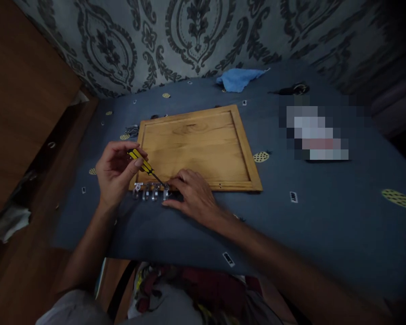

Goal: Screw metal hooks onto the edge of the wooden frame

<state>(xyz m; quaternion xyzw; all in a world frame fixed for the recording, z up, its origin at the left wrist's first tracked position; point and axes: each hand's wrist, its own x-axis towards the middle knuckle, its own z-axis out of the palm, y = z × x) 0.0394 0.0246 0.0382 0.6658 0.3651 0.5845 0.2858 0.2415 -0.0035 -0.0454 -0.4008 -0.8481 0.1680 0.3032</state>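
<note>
One screwdriver (pixel 142 163) grasped in left hand (pixel 117 169); right hand (pixel 194 196) pinches metal fitting (pixel 166 194) at near edge of board (pixel 196 146), flat on desk (pixel 325 230). Board seems stiff, rather light: take by both sides. Fitting probably hard, slippery.

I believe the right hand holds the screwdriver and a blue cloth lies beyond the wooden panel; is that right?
The hand is wrong: the head view shows the left hand holding the screwdriver. The blue cloth lies beyond the panel.
</note>
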